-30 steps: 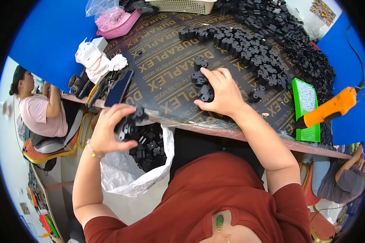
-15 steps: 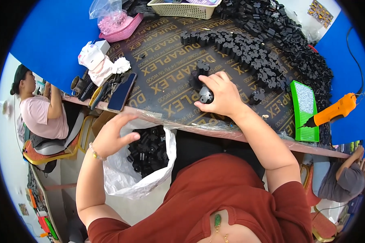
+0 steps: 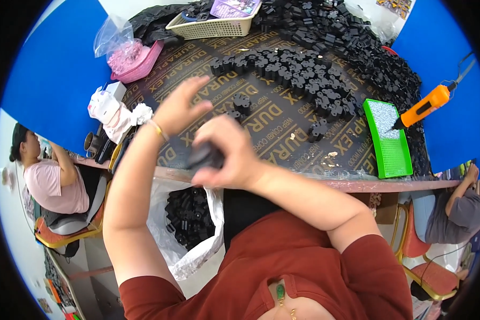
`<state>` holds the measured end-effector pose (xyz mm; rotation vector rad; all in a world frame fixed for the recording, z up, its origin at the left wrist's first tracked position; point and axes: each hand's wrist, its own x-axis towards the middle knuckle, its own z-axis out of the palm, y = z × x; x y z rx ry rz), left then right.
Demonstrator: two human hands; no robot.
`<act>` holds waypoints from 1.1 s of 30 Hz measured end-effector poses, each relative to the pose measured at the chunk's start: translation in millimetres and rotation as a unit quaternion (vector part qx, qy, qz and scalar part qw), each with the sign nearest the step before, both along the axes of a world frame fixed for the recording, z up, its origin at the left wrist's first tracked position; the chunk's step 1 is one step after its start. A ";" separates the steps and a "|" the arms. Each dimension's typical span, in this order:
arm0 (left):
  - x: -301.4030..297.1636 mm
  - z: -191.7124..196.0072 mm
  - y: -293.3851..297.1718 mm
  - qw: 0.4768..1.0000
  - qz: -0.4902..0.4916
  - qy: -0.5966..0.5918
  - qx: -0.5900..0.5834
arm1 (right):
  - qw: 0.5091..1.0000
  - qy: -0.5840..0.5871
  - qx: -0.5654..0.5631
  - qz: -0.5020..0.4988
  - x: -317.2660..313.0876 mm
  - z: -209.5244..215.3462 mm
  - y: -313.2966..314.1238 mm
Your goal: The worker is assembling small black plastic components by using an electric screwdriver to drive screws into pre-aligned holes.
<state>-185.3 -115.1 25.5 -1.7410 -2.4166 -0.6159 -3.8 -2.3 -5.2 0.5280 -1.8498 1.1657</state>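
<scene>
Tabletop (image 3: 269, 130), white bag (image 3: 214, 216) below its near edge. Our left hand (image 3: 181, 111) is open, looks empty; our right hand's (image 3: 232, 152) grip is closed around a blurred black part (image 3: 208, 156) near that edge. Slack hold could spill it floorward.

We see a rust-red top (image 3: 282, 240) in one plain colour, with soft creases across its front. On the left and right, its short sleeves (image 3: 376, 266) end in straight hems near the elbows. Toward the near side, we make out a notched neckline (image 3: 266, 298) edged with seams, and within it a long green pendant (image 3: 280, 291) in a gold-coloured setting, with a fine gold-coloured chain (image 3: 293, 313) nearer still. Around the left wrist we notice a slim bracelet (image 3: 158, 130) with a yellow part, its detail blurred. Black legwear (image 3: 245, 200) shows beyond the top's far edge.
</scene>
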 end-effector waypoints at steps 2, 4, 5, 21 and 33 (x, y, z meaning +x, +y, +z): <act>-34.5 27.2 15.8 0.992 0.047 -0.116 -0.030 | 0.995 0.020 0.036 0.090 -2.2 -21.2 -52.2; -38.1 46.3 39.3 0.993 0.046 -0.071 -0.086 | 0.967 -0.137 0.171 0.134 8.8 -58.2 -88.9; -41.4 40.3 44.5 0.994 0.013 -0.059 -0.086 | 0.923 -0.212 0.284 0.148 18.4 -61.8 -97.6; 78.4 3.9 -47.0 0.984 -0.055 -0.124 -0.116 | 0.866 0.104 0.181 -0.455 218.2 47.5 187.8; 52.3 26.3 -22.9 0.978 0.105 -0.114 -0.139 | 0.909 -0.172 -0.374 -0.068 237.3 42.8 224.3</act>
